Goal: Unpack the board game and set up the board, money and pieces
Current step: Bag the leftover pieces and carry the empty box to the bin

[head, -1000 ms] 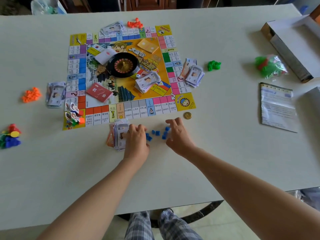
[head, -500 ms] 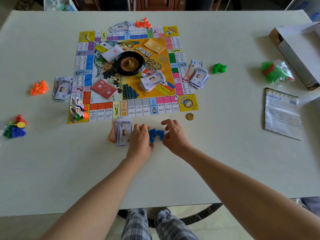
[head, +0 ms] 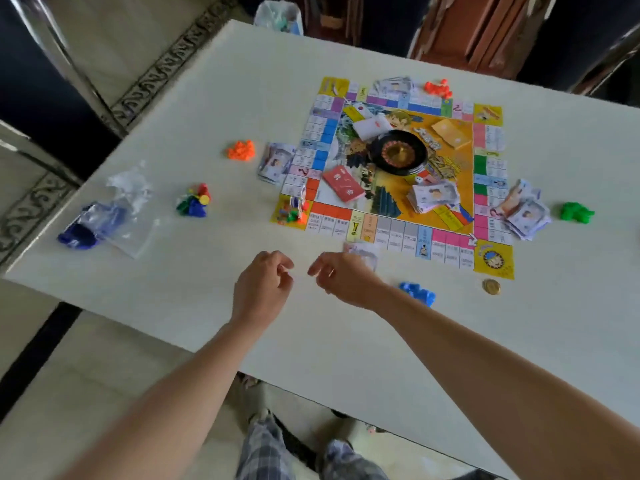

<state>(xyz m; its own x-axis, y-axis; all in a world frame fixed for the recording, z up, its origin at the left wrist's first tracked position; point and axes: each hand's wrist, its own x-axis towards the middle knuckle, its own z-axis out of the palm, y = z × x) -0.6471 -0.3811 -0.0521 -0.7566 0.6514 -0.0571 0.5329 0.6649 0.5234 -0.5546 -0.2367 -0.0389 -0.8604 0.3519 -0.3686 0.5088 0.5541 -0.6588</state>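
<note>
Setup is, I judge, in its late part: the board [head: 398, 233] lies flat with money and cards on it, and small heaps of pieces stand around it. Going from the left, a plastic bag [head: 91, 225] with dark blue pieces inside lies near the edge of the table [head: 166, 299], and as far as I can see it is not yet emptied. Near it is a heap of mixed colour pawns [head: 193, 202]. The left hand [head: 260, 289] and the right hand [head: 346, 279] hang just above the table, close to each other. Their fingers are loosely curled and I see nothing held in either. A stack of money [head: 363, 252] shows partly behind the right hand. The blue pieces [head: 417, 293] lie in a heap just right of the right wrist, touching neither hand. The next move, I think, calls for a reach to the left for the bag, which is well apart from both hands. To open it will need both hands.
</note>
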